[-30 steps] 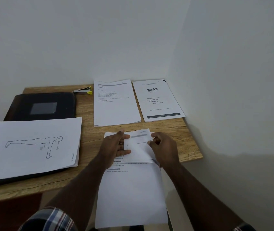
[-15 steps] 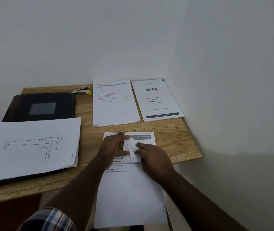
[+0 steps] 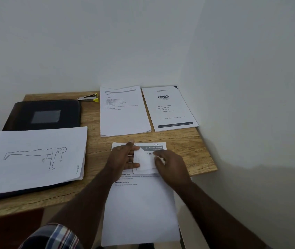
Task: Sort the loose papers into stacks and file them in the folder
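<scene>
Papers point(image 3: 141, 203) lie under flat left hand point(image 3: 123, 157); right hand point(image 3: 171, 166) pinches folded slip point(image 3: 145, 163).

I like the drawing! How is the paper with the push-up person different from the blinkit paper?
The drawing paper lies sideways, showing a line figure; the blinkit paper lies upright, showing print. The drawing paper rests on a black folder; the blinkit paper rests on the table. Both are white.

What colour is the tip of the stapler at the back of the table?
Yellow: the stapler has a bright yellow tip, seen in the head view.
</scene>
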